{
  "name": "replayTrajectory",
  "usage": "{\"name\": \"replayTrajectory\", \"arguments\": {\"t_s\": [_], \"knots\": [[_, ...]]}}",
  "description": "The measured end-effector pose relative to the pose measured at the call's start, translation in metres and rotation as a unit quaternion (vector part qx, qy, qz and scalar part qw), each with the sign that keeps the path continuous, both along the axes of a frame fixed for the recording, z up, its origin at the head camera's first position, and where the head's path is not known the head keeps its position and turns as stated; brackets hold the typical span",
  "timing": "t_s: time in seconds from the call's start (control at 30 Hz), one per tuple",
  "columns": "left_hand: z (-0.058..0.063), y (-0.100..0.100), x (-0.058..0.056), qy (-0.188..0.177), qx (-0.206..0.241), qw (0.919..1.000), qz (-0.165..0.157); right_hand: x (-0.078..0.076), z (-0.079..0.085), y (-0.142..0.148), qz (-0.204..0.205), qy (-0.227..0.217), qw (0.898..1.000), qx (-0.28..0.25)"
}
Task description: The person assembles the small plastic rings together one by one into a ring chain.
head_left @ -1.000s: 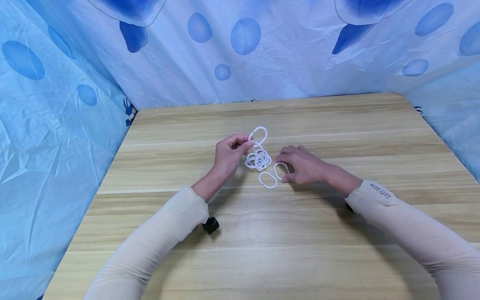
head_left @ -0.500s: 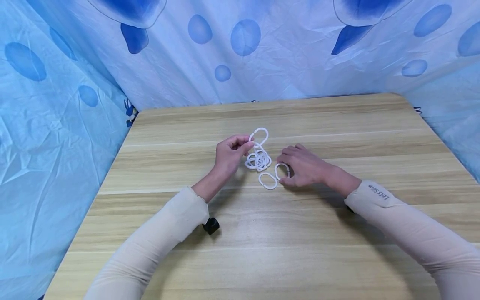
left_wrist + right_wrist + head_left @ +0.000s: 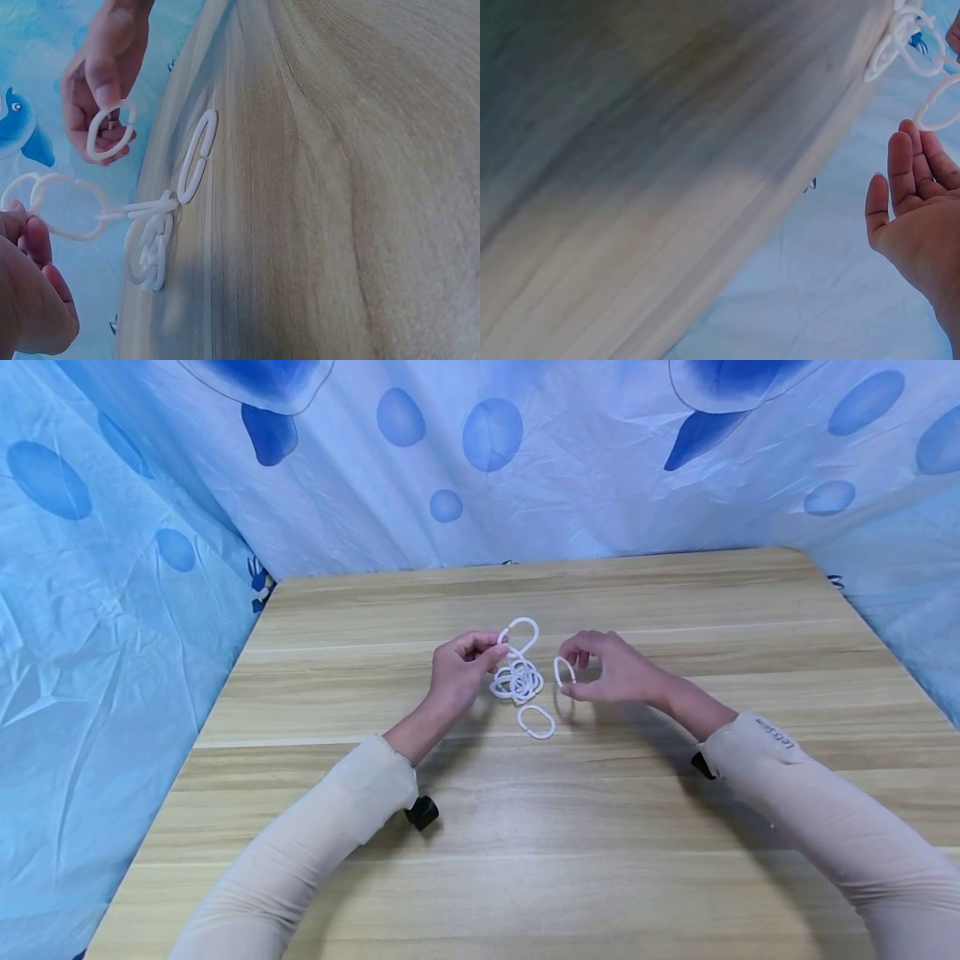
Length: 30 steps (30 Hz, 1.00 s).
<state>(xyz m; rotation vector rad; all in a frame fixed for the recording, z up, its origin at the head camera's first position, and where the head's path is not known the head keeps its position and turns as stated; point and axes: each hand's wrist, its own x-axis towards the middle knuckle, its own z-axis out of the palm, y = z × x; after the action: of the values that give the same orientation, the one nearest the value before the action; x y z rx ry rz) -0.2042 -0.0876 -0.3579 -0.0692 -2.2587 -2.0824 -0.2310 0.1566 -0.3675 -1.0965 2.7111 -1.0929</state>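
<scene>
White plastic C-shaped rings, each with a small gap, are linked into a chain (image 3: 517, 682) that lies bunched mid-table. My left hand (image 3: 467, 664) pinches the top ring (image 3: 525, 625) of that chain between thumb and forefinger. In the left wrist view, linked rings (image 3: 73, 206) hang from those fingers down to the pile. To the right, my right hand (image 3: 611, 668) holds a single loose ring (image 3: 564, 672) upright, apart from the chain and raised above the table. Another loose ring (image 3: 536, 722) lies flat on the wood just in front of the pile.
The wooden table (image 3: 555, 843) spreads around both hands. A blue curtain (image 3: 570, 468) with dolphin prints hangs behind it and along the sides. A small black device (image 3: 422, 812) is worn under the left sleeve's cuff.
My right hand has taken the loose ring at the right off the table and lifted it, turning it upright. My left hand stays in place with the chain.
</scene>
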Motion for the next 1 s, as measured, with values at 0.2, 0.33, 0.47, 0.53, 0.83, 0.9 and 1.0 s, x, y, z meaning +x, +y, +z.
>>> {"name": "replayTrajectory", "arguments": {"t_s": [0.2, 0.33, 0.47, 0.53, 0.83, 0.9, 1.0], "knots": [[0.0, 0.0, 0.0, 0.002, -0.004, 1.0, -0.002, 0.001, 0.006, 0.0, -0.016, -0.008, 1.0, -0.02], [0.0, 0.001, 0.0, -0.001, -0.006, 1.0, -0.002, 0.001, 0.012, 0.0, -0.029, -0.02, 0.999, -0.037], [0.001, 0.001, 0.001, -0.004, -0.007, 1.0, -0.003, 0.0, 0.018, -0.001, -0.043, -0.04, 0.997, -0.058], [0.0, 0.001, 0.001, -0.006, -0.007, 1.0, -0.004, 0.0, 0.021, -0.001, -0.047, -0.047, 0.995, -0.069], [0.0, 0.003, 0.002, -0.011, -0.008, 0.9998, -0.011, -0.002, 0.042, -0.003, -0.07, -0.022, 0.991, -0.113], [-0.001, 0.003, 0.002, -0.009, -0.009, 0.9998, -0.014, -0.002, 0.046, -0.004, -0.073, -0.025, 0.989, -0.126], [-0.002, 0.002, 0.002, -0.009, -0.012, 0.9997, -0.019, -0.001, 0.05, -0.005, -0.073, -0.029, 0.987, -0.14]]}}
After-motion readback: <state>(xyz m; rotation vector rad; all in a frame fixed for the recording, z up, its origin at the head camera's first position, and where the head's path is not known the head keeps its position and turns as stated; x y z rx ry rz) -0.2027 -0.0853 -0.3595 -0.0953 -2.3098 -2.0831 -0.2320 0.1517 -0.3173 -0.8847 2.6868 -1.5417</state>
